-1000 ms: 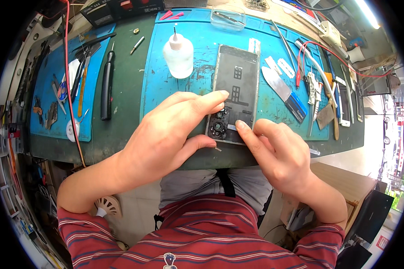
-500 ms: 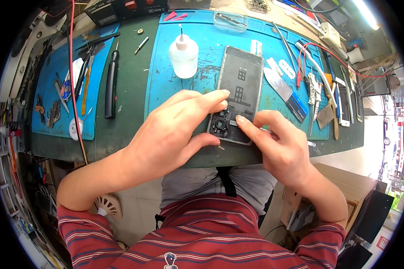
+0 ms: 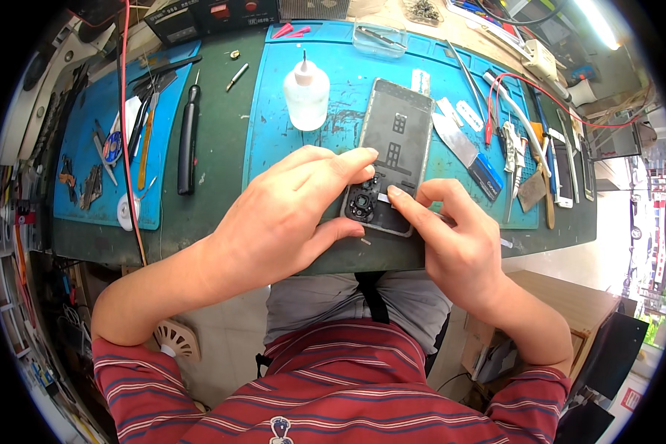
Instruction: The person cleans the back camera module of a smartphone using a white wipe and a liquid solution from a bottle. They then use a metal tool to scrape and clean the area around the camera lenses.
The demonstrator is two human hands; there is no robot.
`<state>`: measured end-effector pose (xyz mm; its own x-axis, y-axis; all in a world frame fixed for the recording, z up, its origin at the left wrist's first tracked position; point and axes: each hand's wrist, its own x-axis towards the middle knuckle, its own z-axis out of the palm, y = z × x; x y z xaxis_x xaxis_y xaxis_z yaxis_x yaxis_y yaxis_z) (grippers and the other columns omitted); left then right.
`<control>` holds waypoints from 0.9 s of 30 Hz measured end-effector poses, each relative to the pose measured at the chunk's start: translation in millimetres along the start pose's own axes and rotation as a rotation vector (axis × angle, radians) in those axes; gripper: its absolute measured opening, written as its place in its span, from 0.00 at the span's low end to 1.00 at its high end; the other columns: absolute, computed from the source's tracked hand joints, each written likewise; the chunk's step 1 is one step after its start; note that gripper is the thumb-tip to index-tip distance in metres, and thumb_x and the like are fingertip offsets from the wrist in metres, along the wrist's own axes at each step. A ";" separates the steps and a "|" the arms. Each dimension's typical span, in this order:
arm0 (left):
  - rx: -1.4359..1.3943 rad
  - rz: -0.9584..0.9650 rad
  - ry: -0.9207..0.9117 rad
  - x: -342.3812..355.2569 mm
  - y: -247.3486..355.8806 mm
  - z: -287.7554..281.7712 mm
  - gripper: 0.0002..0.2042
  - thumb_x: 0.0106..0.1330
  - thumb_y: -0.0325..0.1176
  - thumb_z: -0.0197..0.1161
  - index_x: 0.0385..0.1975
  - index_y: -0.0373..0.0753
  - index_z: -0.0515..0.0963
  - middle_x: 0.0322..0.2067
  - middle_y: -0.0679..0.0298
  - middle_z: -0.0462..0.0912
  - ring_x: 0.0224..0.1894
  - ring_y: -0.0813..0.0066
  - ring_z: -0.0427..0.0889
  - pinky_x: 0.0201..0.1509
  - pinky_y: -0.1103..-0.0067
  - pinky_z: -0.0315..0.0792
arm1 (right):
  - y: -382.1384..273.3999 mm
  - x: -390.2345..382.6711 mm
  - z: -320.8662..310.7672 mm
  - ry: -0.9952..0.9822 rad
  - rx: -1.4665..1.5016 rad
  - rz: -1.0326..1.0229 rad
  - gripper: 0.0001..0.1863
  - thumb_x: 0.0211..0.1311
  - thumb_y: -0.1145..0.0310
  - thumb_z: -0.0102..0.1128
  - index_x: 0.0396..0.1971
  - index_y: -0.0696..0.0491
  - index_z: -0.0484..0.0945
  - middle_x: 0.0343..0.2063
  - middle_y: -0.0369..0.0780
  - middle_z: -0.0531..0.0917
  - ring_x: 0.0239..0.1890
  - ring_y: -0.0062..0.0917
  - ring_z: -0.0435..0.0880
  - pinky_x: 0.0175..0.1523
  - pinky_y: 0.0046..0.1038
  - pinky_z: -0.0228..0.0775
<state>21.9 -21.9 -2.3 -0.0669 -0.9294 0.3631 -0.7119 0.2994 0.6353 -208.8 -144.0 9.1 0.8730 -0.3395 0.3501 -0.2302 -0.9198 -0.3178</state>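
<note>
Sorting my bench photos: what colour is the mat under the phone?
Bright blue mat, on a dark green bench; clearest in the head view.

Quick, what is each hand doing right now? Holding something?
Left hand: fingers spread, pressing on the opened phone near its camera end, steadying it.
Right hand: fingertip on the phone's lower end; whether it pinches anything cannot be told.

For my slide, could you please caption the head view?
Both hands, left hand and right hand, work on an opened phone.
</note>
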 end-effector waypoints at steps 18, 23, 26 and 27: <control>0.040 0.001 -0.007 1.1 0.3 -0.6 0.39 0.55 0.27 0.81 0.70 0.37 0.74 0.55 0.59 0.89 0.56 0.58 0.85 0.62 0.66 0.79 | -1.8 -1.6 10.5 0.088 0.000 0.026 0.31 0.50 0.89 0.62 0.56 0.51 0.89 0.39 0.39 0.81 0.29 0.26 0.80 0.28 0.28 0.71; 0.025 0.013 0.006 1.0 -1.7 1.1 0.37 0.56 0.27 0.81 0.69 0.37 0.75 0.55 0.59 0.89 0.56 0.58 0.85 0.62 0.67 0.79 | 12.6 1.7 3.9 0.033 0.010 -0.056 0.30 0.50 0.87 0.63 0.55 0.51 0.89 0.39 0.39 0.81 0.31 0.27 0.83 0.29 0.28 0.73; 0.012 0.001 0.008 1.9 -1.3 1.2 0.36 0.56 0.27 0.81 0.68 0.37 0.76 0.55 0.60 0.89 0.56 0.59 0.85 0.62 0.67 0.79 | 15.4 4.1 1.5 0.028 -0.032 -0.104 0.23 0.53 0.80 0.68 0.52 0.52 0.89 0.39 0.36 0.81 0.33 0.26 0.85 0.34 0.29 0.79; 0.012 -0.002 0.011 1.7 -0.6 1.2 0.36 0.56 0.26 0.81 0.68 0.37 0.76 0.55 0.60 0.89 0.56 0.59 0.85 0.62 0.67 0.79 | 16.2 4.6 1.1 0.024 -0.028 -0.114 0.24 0.52 0.80 0.68 0.52 0.52 0.89 0.39 0.36 0.81 0.33 0.26 0.85 0.34 0.29 0.79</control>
<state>21.4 -24.0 -2.9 -0.0576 -0.9275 0.3694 -0.7203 0.2948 0.6279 -208.0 -160.3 4.6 0.8838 -0.2363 0.4038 -0.1417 -0.9577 -0.2504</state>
